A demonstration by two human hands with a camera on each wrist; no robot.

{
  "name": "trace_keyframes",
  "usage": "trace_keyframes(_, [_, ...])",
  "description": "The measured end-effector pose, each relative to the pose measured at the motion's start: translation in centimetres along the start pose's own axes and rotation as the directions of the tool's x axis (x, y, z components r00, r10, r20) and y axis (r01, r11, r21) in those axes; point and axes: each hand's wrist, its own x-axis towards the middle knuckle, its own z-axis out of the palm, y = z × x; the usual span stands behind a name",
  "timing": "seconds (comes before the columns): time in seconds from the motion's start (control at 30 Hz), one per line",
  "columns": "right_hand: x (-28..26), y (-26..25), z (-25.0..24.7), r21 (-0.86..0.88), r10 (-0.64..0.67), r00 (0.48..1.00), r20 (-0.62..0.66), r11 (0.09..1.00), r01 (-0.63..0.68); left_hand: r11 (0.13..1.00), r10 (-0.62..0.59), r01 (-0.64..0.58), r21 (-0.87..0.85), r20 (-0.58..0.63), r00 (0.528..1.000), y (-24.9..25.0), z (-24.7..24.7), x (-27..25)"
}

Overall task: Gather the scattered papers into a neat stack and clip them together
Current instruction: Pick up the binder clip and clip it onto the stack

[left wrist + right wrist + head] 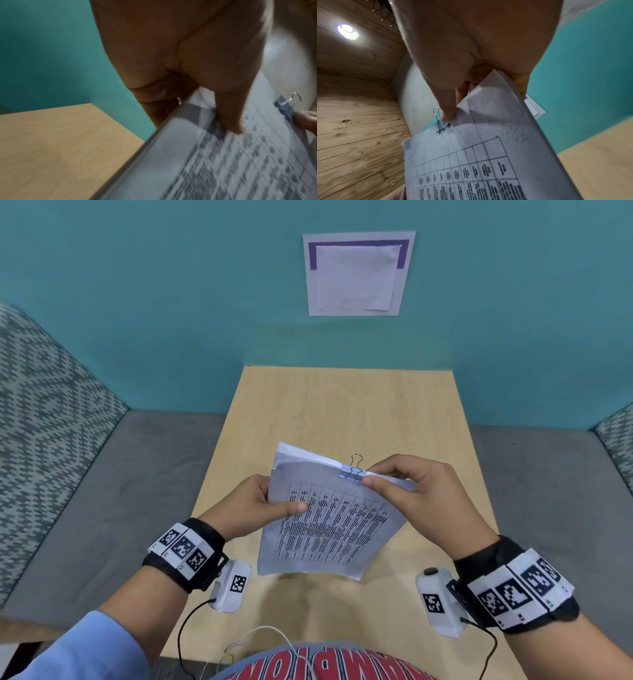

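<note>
White sheets, printed with a table of dark text, make up the stack of papers [329,525] that we see held up in the air above the pale wooden table [342,405], tilted with its top edge away from the person.

On the left, the left hand [253,505] grips the stack's left edge: the thumb [291,507] lies across the printed top sheet and the other fingers are curled behind the stack. Our left wrist view shows the same hold, with the thumb pressed flat on the front page [223,162], though that picture is blurred. A band with black-and-white markers [183,547] wraps this wrist.

Moving right along the top edge, we find a blue binder clip [351,473] clamped over the sheets, one wire handle standing up and the other folded flat on the front. In the right wrist view the clip [442,125] sits just beside the thumb tip.

Just right of the clip, the right hand [411,487] pinches the top edge between thumb [376,483] and fingers, which close round the upper right corner. We cannot tell whether the thumb touches the clip or only the sheet beside it. A second marker band [517,590] circles the right wrist.

On the teal wall [137,302] behind the table a white notice [358,273] with a purple strip is fixed.
</note>
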Motion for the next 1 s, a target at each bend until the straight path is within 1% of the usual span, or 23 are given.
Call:
trace_keyframes(0.03, [0.0, 0.0, -0.1, 0.011, 0.009, 1.000, 0.001, 1.000, -0.009, 1.000, 0.004, -0.005, 0.018, 0.038, 0.999, 0.3, -0.3, -0.2])
trace_keyframes(0.1, [-0.1, 0.0, -0.2, 0.006, 0.022, 0.999, 0.029, 1.000, -0.022, 0.998, 0.058, -0.057, -0.015, 0.094, 0.994, 1.4, -1.1, -0.7])
trace_keyframes(0.17, [-0.2, 0.0, -0.3, -0.036, 0.028, 0.997, 0.072, 0.999, -0.025, 0.987, 0.158, -0.155, -0.052, 0.056, 0.986, 3.2, -1.9, -1.2])
trace_keyframes(0.2, [-0.3, 0.0, -0.3, -0.063, 0.028, 0.996, 0.089, 0.998, -0.022, 0.978, 0.209, -0.208, -0.025, 0.021, 0.978, 4.5, -2.0, -1.4])
trace_keyframes(0.27, [-0.3, 0.1, -0.3, -0.105, 0.022, 0.994, 0.103, 0.994, -0.012, 0.953, 0.288, -0.283, 0.110, -0.035, 0.957, 7.0, -1.5, -1.5])
trace_keyframes(0.33, [-0.4, 0.1, -0.1, -0.125, 0.015, 0.994, 0.107, 0.992, -0.001, 0.913, 0.333, -0.315, 0.260, -0.027, 0.942, 8.9, -0.3, -1.0])
trace_keyframes(0.4, [-0.5, -0.1, 0.0, -0.147, -0.006, 0.993, 0.115, 0.989, 0.023, 0.876, 0.336, -0.317, 0.364, 0.012, 0.942, 9.8, 1.2, -0.4])
trace_keyframes(0.5, [-0.6, 0.0, 0.1, -0.183, -0.066, 0.992, 0.112, 0.979, 0.086, 0.846, 0.334, -0.315, 0.430, 0.031, 0.942, 9.7, 2.8, 0.6])
trace_keyframes(0.57, [-0.8, 0.2, 0.2, -0.200, -0.091, 0.990, 0.103, 0.973, 0.110, 0.839, 0.313, -0.285, 0.463, 0.017, 0.950, 9.6, 3.4, 1.1])
trace_keyframes(0.63, [-1.0, 0.3, 0.2, -0.224, -0.108, 0.990, 0.089, 0.966, 0.126, 0.865, 0.272, -0.249, 0.436, 0.009, 0.962, 9.5, 3.7, 1.5])
trace_keyframes(0.7, [-1.2, 0.3, 0.2, -0.232, -0.123, 0.989, 0.077, 0.963, 0.138, 0.930, 0.196, -0.190, 0.313, 0.012, 0.980, 9.3, 3.7, 1.9])
trace_keyframes(0.77, [-1.4, 0.5, 0.3, -0.224, -0.146, 0.986, 0.080, 0.961, 0.160, 0.980, 0.065, -0.073, 0.184, 0.047, 0.997, 9.0, 3.5, 2.3])
trace_keyframes(0.8, [-1.4, 0.6, 0.5, -0.222, -0.159, 0.983, 0.093, 0.959, 0.176, 0.989, -0.001, -0.011, 0.147, 0.083, 0.997, 8.8, 3.4, 2.4])
trace_keyframes(0.87, [-1.6, 1.1, 0.9, -0.228, -0.181, 0.976, 0.122, 0.952, 0.205, 0.987, -0.102, 0.079, 0.136, 0.166, 0.981, 8.5, 3.1, 2.6])
trace_keyframes(0.93, [-1.7, 1.3, 1.3, -0.232, -0.186, 0.973, 0.134, 0.949, 0.213, 0.979, -0.167, 0.133, 0.156, 0.229, 0.959, 8.2, 2.8, 2.8])
trace_keyframes(1.0, [-1.9, 1.4, 1.7, -0.235, -0.180, 0.973, 0.142, 0.949, 0.210, 0.970, -0.221, 0.185, 0.157, 0.260, 0.940, 7.8, 2.7, 2.8])
